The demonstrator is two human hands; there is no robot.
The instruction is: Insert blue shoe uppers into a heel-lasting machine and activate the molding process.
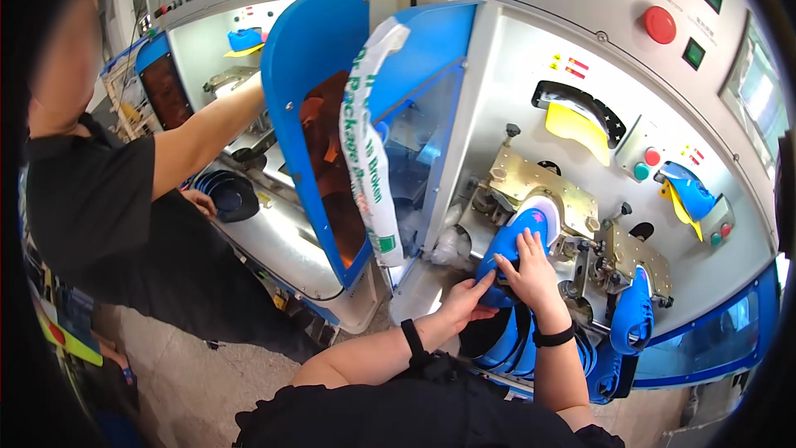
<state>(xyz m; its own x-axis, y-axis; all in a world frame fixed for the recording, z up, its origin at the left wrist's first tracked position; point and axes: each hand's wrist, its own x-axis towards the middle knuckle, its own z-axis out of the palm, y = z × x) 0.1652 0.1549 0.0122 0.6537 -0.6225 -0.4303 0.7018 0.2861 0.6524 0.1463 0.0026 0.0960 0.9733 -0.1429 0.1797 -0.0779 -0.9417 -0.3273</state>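
Both my hands are on a blue shoe upper (502, 252) with a small pink mark, which lies against a brass-coloured clamp plate (531, 185) of the machine. My left hand (466, 305) grips its near lower edge, thumb on top and fingers beneath. Over the upper's top lies my right hand (528, 272), fingers pressed along the blue surface and thumb curled at the near side. Another blue shoe upper (633, 315) with lace holes hangs at the second station on the right. Under my hands are several blue and black pieces (506, 344), partly hidden by my wrists.
Yellow-and-blue pads (579, 129) hang inside the white cabinet, beside red and green buttons (647, 163). A blue-framed door (419, 108) with a white printed plastic strip (373, 145) stands left. Farther left, another person (108, 199) reaches into a neighbouring machine.
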